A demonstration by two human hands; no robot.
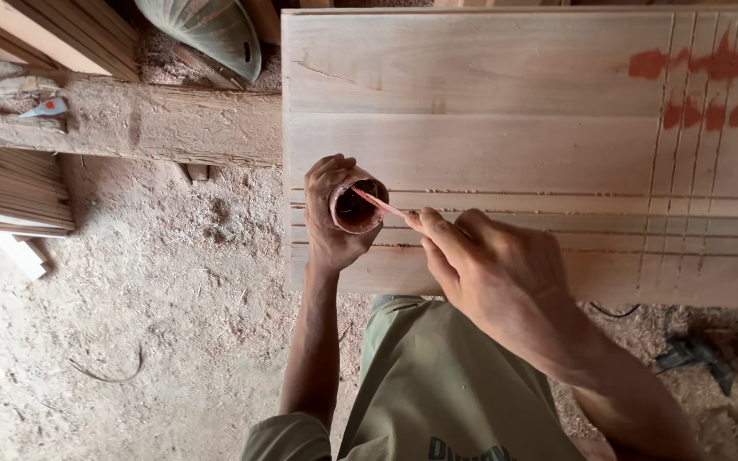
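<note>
While the left hand (331, 218) wraps a small round pot (357, 206), the right hand (493, 269) pinches a thin stick (379, 204).
Stick tip dips into the pot, held over the grooved wooden board (489, 94).

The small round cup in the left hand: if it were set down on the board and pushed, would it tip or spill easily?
Probably yes. The cup looks small, so likely light, and it is tilted in the left hand. Reddish paste seems to coat its inside, like the smears on the board, so a tip might spill. The stick could lever it over.
</note>
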